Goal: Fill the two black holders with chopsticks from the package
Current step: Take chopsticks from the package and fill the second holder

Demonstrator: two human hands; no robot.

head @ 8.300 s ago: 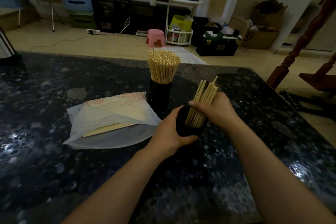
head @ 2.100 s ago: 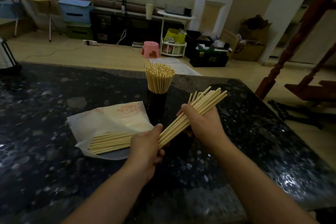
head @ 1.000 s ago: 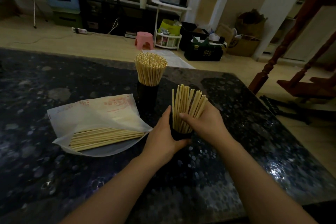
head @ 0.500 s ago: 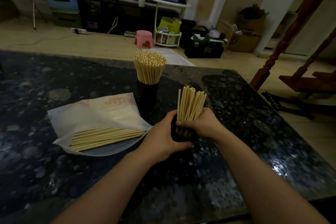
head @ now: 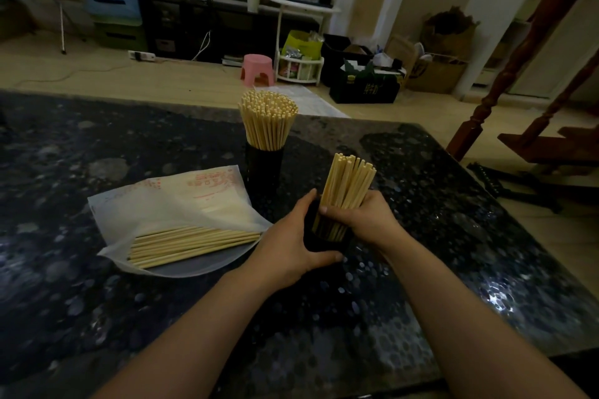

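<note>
A black holder [head: 263, 162] at the table's far middle is packed with upright chopsticks [head: 267, 120]. Closer to me stands a second black holder [head: 319, 241]; my left hand [head: 290, 241] wraps its left side. My right hand [head: 363, 215] grips a bundle of chopsticks [head: 346, 183] whose lower ends sit inside this holder, the tops leaning slightly right. To the left lies the open translucent package [head: 181, 201] with several loose chopsticks [head: 191, 241] lying flat at its mouth.
The dark speckled stone table [head: 97, 285] ends at a far edge behind the full holder and at a right edge near a wooden stair post [head: 476, 120]. A pink stool [head: 257, 70], crates and boxes stand on the floor beyond.
My right hand brought a fresh bundle from the package, stood it upright and lowered it into the near holder. My left hand moved back onto that holder's side.
</note>
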